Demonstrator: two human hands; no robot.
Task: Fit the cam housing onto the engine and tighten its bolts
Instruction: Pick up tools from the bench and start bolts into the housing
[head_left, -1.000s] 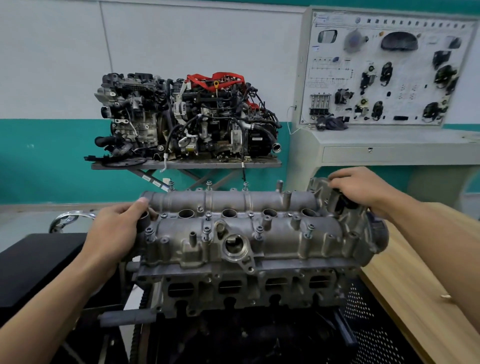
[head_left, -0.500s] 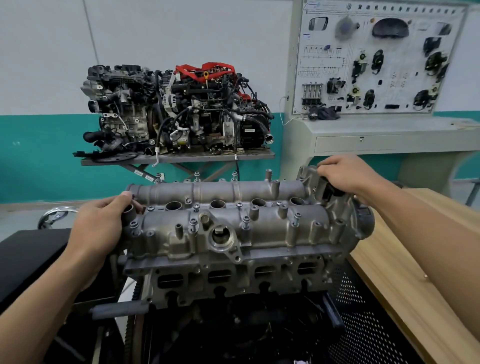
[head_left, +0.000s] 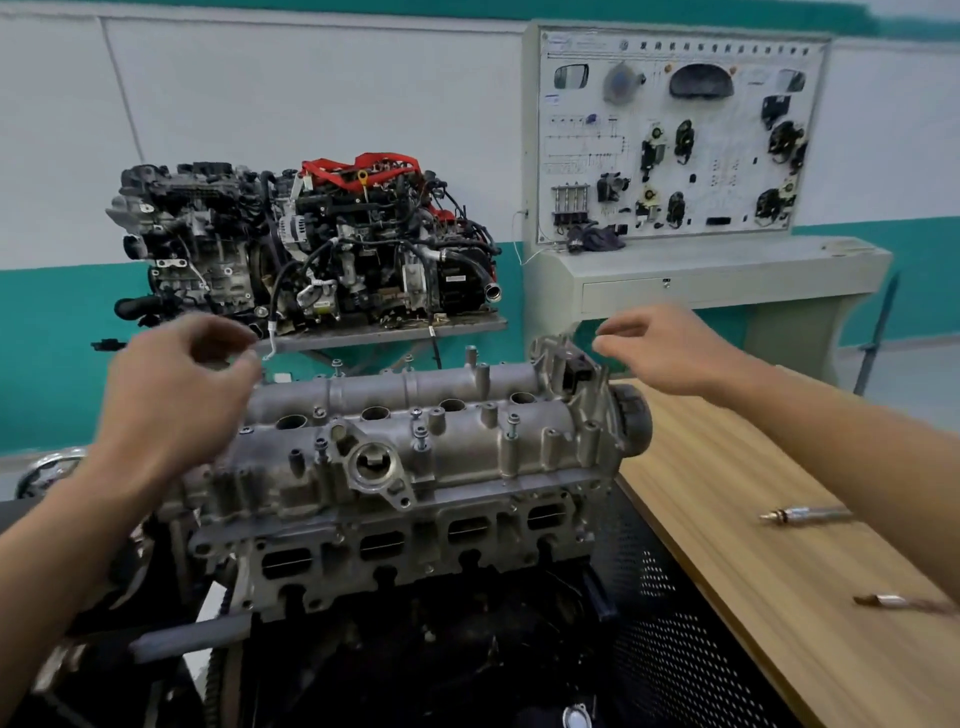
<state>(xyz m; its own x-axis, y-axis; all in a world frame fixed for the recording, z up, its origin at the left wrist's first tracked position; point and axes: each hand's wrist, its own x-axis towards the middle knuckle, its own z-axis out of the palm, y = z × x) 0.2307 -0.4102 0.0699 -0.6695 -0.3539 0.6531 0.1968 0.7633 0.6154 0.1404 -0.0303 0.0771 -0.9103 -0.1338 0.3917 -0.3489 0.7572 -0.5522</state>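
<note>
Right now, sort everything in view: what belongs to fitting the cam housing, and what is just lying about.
Job: cam housing resting on the engine; its bolts; left hand and right hand hovering above, holding nothing.
Lying about: display engine; wiring board; two metal tools on the wooden bench, perhaps needed later.

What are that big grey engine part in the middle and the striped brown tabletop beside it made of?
The grey ribbed cam housing looks like cast aluminium: dull, slightly rough silver-grey, with moulded bosses. The striped brown tabletop looks like wood or wood-look laminate: parallel grain lines, smooth matte surface; which, I cannot tell.
</note>
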